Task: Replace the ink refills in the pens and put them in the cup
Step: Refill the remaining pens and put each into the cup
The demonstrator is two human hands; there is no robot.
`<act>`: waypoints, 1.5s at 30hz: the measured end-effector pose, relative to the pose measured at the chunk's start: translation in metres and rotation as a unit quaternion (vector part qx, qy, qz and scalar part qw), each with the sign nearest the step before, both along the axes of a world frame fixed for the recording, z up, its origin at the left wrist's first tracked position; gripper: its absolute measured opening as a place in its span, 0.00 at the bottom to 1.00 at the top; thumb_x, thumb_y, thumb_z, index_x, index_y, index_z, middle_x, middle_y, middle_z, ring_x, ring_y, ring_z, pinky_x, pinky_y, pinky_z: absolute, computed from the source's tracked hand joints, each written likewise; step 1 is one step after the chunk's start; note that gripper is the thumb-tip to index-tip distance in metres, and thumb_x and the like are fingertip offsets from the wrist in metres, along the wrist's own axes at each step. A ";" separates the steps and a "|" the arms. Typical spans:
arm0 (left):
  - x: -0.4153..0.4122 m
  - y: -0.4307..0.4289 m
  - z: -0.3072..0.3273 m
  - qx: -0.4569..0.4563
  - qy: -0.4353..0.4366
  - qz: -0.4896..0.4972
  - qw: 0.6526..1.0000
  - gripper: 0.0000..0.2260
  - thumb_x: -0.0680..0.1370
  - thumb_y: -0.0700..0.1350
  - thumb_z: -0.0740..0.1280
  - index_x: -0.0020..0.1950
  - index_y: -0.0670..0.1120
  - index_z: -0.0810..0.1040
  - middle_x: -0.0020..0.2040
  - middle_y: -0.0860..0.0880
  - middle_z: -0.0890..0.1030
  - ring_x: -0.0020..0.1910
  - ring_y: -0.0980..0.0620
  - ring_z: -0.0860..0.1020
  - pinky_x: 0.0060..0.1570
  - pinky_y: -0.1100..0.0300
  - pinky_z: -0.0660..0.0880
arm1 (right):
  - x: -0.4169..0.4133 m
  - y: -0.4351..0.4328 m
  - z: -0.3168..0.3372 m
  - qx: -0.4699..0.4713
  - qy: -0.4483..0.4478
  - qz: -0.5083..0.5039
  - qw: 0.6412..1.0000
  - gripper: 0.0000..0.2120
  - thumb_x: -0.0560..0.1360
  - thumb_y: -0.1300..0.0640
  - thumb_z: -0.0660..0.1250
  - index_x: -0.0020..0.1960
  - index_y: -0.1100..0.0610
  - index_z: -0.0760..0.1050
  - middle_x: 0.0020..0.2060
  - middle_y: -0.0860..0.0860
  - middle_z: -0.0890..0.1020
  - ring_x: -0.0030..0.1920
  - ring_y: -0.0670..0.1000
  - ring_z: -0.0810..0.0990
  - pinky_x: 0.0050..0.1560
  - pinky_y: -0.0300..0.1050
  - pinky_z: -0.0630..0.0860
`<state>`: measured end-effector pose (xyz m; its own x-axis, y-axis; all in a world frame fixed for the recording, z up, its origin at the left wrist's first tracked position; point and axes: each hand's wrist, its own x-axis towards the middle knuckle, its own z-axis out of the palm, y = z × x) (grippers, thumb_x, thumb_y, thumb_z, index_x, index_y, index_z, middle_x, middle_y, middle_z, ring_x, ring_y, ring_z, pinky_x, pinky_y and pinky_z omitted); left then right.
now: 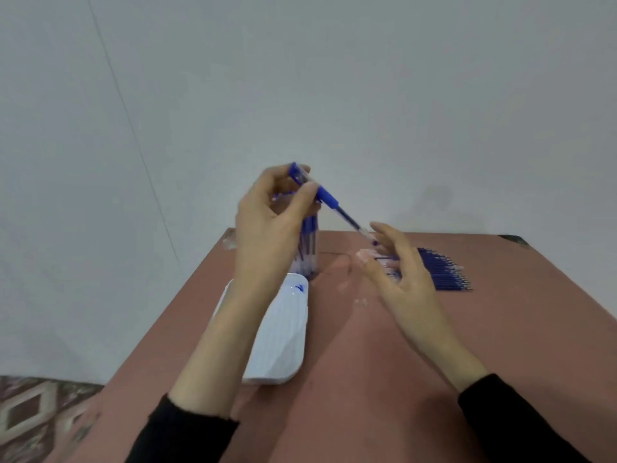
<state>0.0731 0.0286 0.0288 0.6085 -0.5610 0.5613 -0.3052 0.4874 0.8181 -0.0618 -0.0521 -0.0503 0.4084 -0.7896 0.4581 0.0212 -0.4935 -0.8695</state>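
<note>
The left hand [267, 228] pinches a blue pen [325, 193], raised over the cup [309, 248]. Its refill [350, 220] sticks partway out toward the right hand [400, 282], whose fingers are loosely spread at the tip. The cup already holds several pens. A row of refills [444, 272] waits, so much likely remains. A white case [280, 339] lies beside the cup.

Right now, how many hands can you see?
2. The left hand grips a blue pen by the cup; the right hand hovers open over the refills, near the pen's tip.
</note>
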 end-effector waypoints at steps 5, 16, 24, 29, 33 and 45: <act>0.047 0.004 0.070 -0.051 -0.165 0.137 0.976 0.05 0.76 0.40 0.65 0.50 0.49 0.73 0.45 0.53 0.79 0.43 0.55 0.80 0.48 0.54 0.79 | 0.002 -0.003 -0.016 -0.073 0.076 0.007 0.994 0.23 0.70 0.36 0.65 0.64 0.37 0.70 0.52 0.29 0.72 0.59 0.42 0.71 0.57 0.52 0.77; 0.072 -0.028 0.056 0.129 -0.263 0.161 0.942 0.12 0.78 0.41 0.64 0.62 0.45 0.74 0.46 0.47 0.81 0.41 0.53 0.80 0.43 0.68 0.74 | 0.003 -0.007 -0.020 -0.118 0.115 -0.012 0.986 0.21 0.71 0.40 0.64 0.63 0.38 0.69 0.49 0.30 0.73 0.60 0.43 0.71 0.59 0.31 0.67; 0.067 -0.037 0.029 0.205 -0.298 0.140 0.922 0.08 0.76 0.40 0.67 0.55 0.45 0.75 0.40 0.47 0.82 0.41 0.54 0.79 0.36 0.72 0.71 | 0.000 -0.007 -0.021 -0.130 0.156 -0.009 0.979 0.20 0.74 0.46 0.66 0.66 0.40 0.68 0.50 0.35 0.73 0.58 0.42 0.71 0.51 0.21 0.64; 0.070 -0.041 0.020 0.248 -0.345 0.194 0.884 0.05 0.75 0.45 0.69 0.49 0.46 0.81 0.44 0.51 0.82 0.49 0.50 0.78 0.48 0.55 0.75 | 0.001 -0.007 -0.022 -0.131 0.166 -0.008 0.977 0.21 0.75 0.46 0.66 0.66 0.41 0.69 0.49 0.35 0.72 0.58 0.43 0.71 0.50 0.21 0.64; 0.070 -0.040 0.017 0.271 -0.378 0.222 0.857 0.10 0.78 0.48 0.65 0.51 0.45 0.83 0.46 0.46 0.82 0.53 0.49 0.74 0.42 0.58 0.66 | 0.001 -0.008 -0.023 -0.144 0.177 -0.012 0.974 0.21 0.75 0.45 0.65 0.67 0.42 0.69 0.50 0.35 0.72 0.59 0.44 0.71 0.51 0.22 0.64; 0.067 -0.041 0.016 0.284 -0.390 0.241 0.842 0.20 0.80 0.53 0.59 0.40 0.40 0.82 0.39 0.43 0.81 0.47 0.51 0.66 0.40 0.57 0.65 | 0.001 -0.008 -0.024 -0.156 0.173 -0.014 0.972 0.20 0.75 0.46 0.66 0.66 0.42 0.70 0.49 0.36 0.73 0.57 0.42 0.72 0.53 0.29 0.68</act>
